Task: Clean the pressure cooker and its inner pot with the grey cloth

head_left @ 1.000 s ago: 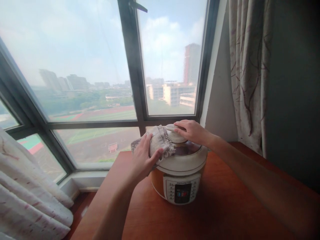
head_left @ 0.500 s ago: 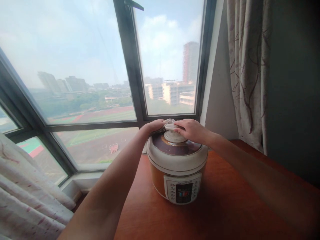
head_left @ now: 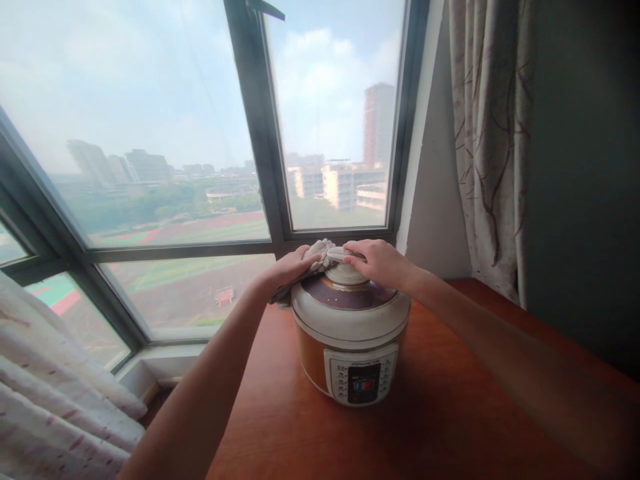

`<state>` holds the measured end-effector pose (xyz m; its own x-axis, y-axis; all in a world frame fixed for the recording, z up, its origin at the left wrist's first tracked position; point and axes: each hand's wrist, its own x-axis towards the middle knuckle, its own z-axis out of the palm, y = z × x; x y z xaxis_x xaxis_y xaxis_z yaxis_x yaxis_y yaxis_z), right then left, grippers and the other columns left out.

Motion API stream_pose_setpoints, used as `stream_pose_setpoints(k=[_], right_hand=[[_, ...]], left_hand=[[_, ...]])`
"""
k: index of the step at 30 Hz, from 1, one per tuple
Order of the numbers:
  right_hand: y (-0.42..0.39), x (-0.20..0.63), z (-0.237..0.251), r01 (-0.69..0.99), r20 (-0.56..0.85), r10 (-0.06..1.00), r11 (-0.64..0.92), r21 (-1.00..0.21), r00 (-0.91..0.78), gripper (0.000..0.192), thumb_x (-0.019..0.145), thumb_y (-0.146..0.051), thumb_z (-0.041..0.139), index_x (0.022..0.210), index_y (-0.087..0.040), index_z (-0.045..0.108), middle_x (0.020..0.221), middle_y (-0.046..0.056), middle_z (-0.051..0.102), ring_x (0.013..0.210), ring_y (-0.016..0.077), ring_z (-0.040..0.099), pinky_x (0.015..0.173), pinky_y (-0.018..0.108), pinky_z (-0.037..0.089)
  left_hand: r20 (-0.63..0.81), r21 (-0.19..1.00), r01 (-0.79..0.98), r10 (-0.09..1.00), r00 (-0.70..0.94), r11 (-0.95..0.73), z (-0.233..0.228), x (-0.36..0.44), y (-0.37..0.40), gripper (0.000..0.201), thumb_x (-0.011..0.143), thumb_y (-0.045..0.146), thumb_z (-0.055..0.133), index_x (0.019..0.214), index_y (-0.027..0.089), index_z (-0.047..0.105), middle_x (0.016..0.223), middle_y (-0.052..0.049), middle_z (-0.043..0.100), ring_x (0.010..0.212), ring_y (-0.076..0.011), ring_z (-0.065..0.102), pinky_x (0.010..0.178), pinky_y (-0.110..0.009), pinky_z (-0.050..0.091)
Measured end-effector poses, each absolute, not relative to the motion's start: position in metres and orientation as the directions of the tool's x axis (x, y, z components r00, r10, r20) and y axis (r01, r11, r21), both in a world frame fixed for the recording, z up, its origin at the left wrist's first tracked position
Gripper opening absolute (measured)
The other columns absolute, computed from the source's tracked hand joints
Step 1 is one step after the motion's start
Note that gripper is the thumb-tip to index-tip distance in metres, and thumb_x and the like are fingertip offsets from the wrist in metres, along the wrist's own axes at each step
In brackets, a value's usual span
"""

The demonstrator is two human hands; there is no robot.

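An electric pressure cooker [head_left: 350, 327], white and orange-brown with a button panel facing me, stands upright on the wooden table. My left hand [head_left: 295, 263] grips a crumpled greyish cloth [head_left: 317, 257] at the lid's left rear edge. Part of the cloth hangs past the cooker's left side. On the white lid handle [head_left: 347, 272] rests my right hand [head_left: 377, 260], its fingers curled over the top. The lid around the handle is dark purple-brown and looks closed.
The reddish-brown table [head_left: 270, 413] reaches toward the window frame [head_left: 200, 252] behind it. Patterned curtains hang at the right [head_left: 493, 153] and lower left [head_left: 55, 400]. A white wall pillar [head_left: 435, 200] rises behind the table's right side.
My left hand has moved left with the cloth, so more cloth shows beside the handle. My right hand stays on the handle. The view has shifted slightly.
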<state>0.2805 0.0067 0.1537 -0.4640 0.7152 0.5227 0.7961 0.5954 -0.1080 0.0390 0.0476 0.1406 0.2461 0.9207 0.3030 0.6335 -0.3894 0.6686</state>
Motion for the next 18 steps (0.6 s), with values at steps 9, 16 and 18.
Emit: stream_pose_setpoints(k=[9,16,18], right_hand=[[0.006,0.28,0.149,0.744,0.577,0.663,0.654,-0.137,-0.477,0.029,0.098,-0.033,0.051,0.116,-0.019,0.07,0.116,0.009,0.073,0.106,0.0227,0.068,0.089,0.028,0.047],[0.004,0.279,0.148,0.748,0.583,0.661,0.651,-0.133,-0.472,0.029,0.099,-0.033,0.051,0.115,-0.019,0.07,0.117,0.009,0.073,0.106,0.0225,0.068,0.088,0.027,0.047],[0.004,0.279,0.148,0.751,0.584,0.664,0.646,-0.133,-0.467,0.03,0.099,-0.034,0.05,0.116,-0.018,0.07,0.117,0.01,0.073,0.106,0.023,0.068,0.088,0.028,0.047]], left_hand=[[0.478,0.471,0.802,0.87,0.12,-0.369,0.123,0.039,-0.049,0.057,0.095,0.061,0.039,0.118,0.015,0.064,0.117,-0.015,0.068,0.114,-0.0337,0.06,0.096,-0.044,0.046],[0.597,0.467,0.806,0.802,0.016,-0.363,0.079,0.036,-0.093,0.065,0.092,0.056,0.049,0.143,0.017,0.049,0.139,-0.017,0.057,0.133,-0.0374,0.047,0.107,-0.053,0.039],[0.604,0.487,0.791,0.797,0.001,-0.37,0.073,0.034,-0.088,0.068,0.092,0.057,0.048,0.145,0.015,0.045,0.142,-0.019,0.055,0.135,-0.0374,0.046,0.108,-0.054,0.039]])
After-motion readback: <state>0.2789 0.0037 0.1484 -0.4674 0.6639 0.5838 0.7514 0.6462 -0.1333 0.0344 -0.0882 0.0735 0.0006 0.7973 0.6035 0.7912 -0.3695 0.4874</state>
